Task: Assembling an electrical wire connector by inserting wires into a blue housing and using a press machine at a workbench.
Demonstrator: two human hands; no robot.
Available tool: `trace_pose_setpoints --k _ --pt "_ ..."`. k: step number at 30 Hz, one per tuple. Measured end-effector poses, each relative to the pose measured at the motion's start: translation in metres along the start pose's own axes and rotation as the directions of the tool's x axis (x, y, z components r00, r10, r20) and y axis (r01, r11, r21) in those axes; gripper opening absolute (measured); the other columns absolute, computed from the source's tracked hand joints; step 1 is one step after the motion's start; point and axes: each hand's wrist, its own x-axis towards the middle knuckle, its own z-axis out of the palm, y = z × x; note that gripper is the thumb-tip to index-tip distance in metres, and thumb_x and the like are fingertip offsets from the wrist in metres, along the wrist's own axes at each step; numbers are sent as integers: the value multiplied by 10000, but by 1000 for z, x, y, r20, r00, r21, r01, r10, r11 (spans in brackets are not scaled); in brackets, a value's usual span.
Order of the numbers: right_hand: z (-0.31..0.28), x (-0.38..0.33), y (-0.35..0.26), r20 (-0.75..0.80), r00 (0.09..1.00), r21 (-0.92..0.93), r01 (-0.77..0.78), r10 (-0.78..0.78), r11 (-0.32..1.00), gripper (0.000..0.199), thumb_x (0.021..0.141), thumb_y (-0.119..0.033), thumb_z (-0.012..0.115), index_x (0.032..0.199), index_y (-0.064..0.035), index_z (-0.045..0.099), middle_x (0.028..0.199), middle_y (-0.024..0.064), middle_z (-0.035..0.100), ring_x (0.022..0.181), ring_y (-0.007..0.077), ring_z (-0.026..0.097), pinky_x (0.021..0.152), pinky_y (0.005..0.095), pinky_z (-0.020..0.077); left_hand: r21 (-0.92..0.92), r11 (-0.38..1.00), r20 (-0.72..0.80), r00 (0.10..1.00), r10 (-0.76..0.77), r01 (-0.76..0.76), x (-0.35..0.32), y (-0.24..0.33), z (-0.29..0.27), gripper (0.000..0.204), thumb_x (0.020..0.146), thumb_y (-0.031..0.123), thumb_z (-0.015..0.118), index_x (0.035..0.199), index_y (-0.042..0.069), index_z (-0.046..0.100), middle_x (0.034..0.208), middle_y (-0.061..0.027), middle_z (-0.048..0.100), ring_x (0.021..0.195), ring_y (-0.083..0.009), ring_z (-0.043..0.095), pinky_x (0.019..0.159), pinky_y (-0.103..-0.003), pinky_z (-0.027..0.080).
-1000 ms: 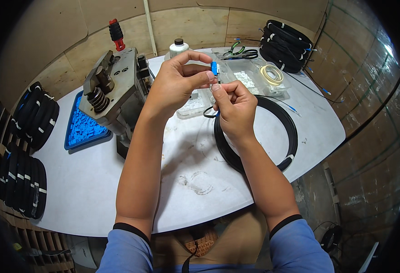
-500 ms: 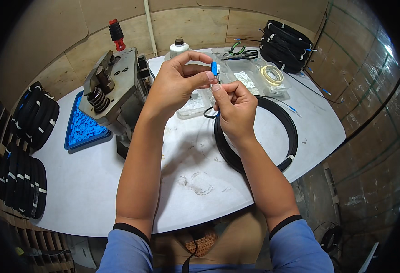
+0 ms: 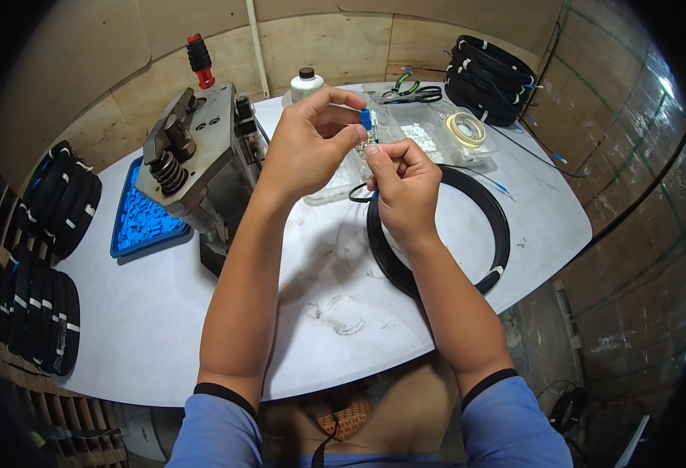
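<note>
My left hand (image 3: pixel 304 148) has its fingers narrowed onto a small blue piece (image 3: pixel 366 118), the index at its far end, the thumb by its near end. My right hand (image 3: pixel 405 186) pinches what I take to be the end of a black cable (image 3: pixel 351 194), which loops below it. The blue piece is up above the counter (image 3: pixel 335 363), beyond and left of the black coil (image 3: pixel 502 228), its long axis running roughly away from me. It lies just past my right fingertips, nearly in line with the cable end; the left hand is nearer. A pale fitting (image 3: pixel 374 119) shows beside it, too small to make out. My thumbs hide the joint, so I can't tell whether piece and cable touch. My right arm covers part of the coil.
</note>
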Motion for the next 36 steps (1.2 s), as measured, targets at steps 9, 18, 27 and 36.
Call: trace_pose_setpoints --k 9,18,27,36 --pt "3 -1 -1 21 998 84 -60 58 995 166 896 -163 664 888 -15 589 665 -13 597 572 30 544 528 179 435 115 990 0 997 81 -81 -1 0 5 146 793 -2 598 938 -13 587 848 -75 661 760 -121 640 682 -261 513" --pt "3 0 -5 -22 999 102 -30 33 994 244 902 -176 659 1033 29 636 759 10 639 624 48 561 570 193 460 149 979 5 990 138 -137 0 -3 5 127 800 32 596 917 -14 607 906 -80 659 840 -166 660 718 -292 535" --pt "3 1 -3 -32 999 97 -17 20 995 264 908 -192 653 1039 37 649 771 8 634 635 51 555 577 190 450 164 979 31 992 121 -125 0 -2 3 112 808 55 628 907 6 616 915 -54 637 881 -163 648 762 -298 519" --pt "3 1 -4 -48 999 86 -7 11 996 292 908 -203 653 1074 36 648 781 12 638 640 56 562 576 192 450 136 981 69 989 131 -139 0 -3 0 81 798 49 630 866 6 617 851 -50 649 835 -143 640 750 -293 523"
